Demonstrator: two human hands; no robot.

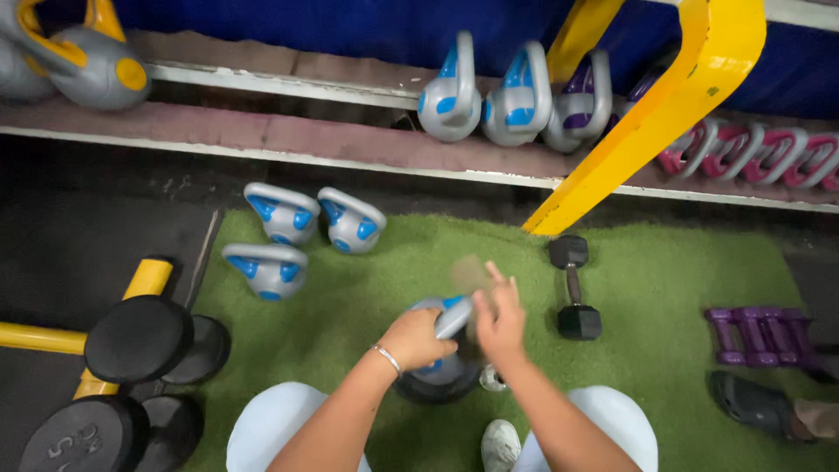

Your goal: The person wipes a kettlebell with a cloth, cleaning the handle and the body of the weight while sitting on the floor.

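My left hand (418,338) grips the handle of a grey and blue kettlebell (441,367) that stands on the green turf (664,288) between my knees. My right hand (498,322) is just right of the handle, blurred, holding a small brownish cloth or pad (470,273) against the kettlebell's top. A bracelet circles my left wrist. My white shoe (501,444) shows below the kettlebell.
Three grey and blue kettlebells (301,232) lie on the turf at the left. A black dumbbell (575,287) lies to the right, purple dumbbells (762,335) further right. More kettlebells (516,100) sit on a shelf behind. A yellow frame (647,114) slants down. Black weight plates (131,350) are at the lower left.
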